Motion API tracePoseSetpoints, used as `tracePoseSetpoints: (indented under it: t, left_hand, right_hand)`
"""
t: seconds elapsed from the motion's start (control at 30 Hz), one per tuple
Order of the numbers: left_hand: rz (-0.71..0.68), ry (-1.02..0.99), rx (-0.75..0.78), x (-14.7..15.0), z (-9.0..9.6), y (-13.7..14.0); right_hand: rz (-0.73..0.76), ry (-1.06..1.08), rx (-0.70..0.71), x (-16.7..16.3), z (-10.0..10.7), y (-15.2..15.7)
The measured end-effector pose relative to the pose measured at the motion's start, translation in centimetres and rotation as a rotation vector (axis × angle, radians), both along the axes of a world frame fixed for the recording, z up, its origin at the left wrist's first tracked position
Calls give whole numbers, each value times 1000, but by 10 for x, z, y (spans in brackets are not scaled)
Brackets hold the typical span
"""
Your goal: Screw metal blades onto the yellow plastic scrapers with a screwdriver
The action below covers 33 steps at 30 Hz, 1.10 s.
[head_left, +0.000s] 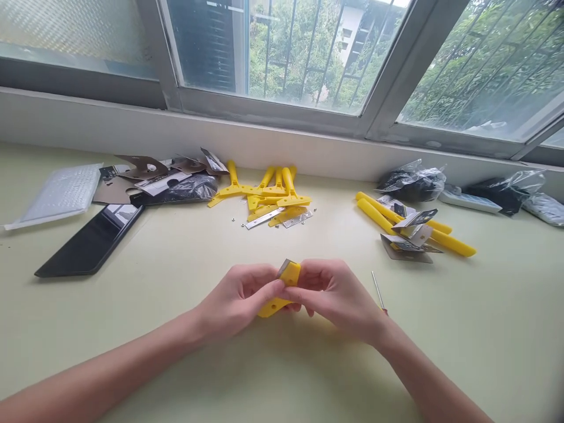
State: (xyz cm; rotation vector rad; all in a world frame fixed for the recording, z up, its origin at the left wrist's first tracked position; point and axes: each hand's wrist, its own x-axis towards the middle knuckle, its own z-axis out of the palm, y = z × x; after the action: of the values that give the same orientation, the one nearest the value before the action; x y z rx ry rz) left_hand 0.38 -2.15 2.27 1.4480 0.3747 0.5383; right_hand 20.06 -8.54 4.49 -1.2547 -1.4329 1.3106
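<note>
Both hands hold a yellow plastic scraper head [291, 274] just above the table, tilted, with a thin metal blade [282, 269] along its upper left edge. My left hand [247, 296] grips it from the left, thumb pressed on its face. From the other side, my right hand [330, 294] pinches it, and the two thumbs nearly meet. Some of my fingers are hidden behind the part. A screw hole shows at its lower end. To the right of my right hand lies a screwdriver [378, 291], its handle mostly hidden by my wrist.
At the back centre lie several yellow scrapers [288, 188], a loose blade [264, 218] and tiny screws or nuts. Yellow handles [453, 242] with card labels lie right. Black bags [412, 182] sit along the wall. On the left are a black panel [83, 247], packaging and a bubble mailer [61, 191].
</note>
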Motion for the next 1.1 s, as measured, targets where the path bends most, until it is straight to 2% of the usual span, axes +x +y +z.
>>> tracePoseSetpoints:
  t: [0.2,0.37,0.43,0.77,1.0,1.1]
  left_hand:
    - [96,26,29,0,2,2]
    - [133,78,-9,0,2,6]
    - [123,80,-16,0,2,6]
    - [99,132,-57,1,1,8]
    - [102,164,-58,2,2,9]
    - [92,179,-34,2,6,8]
  right_hand:
    - [-45,-100,58,-1,-6,3]
    - [-150,-411,263,0,-10,6]
    - [-138,-446,304,1,-11,6]
    - [-39,-381,201,2,-12,8]
    - [-35,-452,197,3,-11,9]
    - [-36,-500,239,3,-10,9]
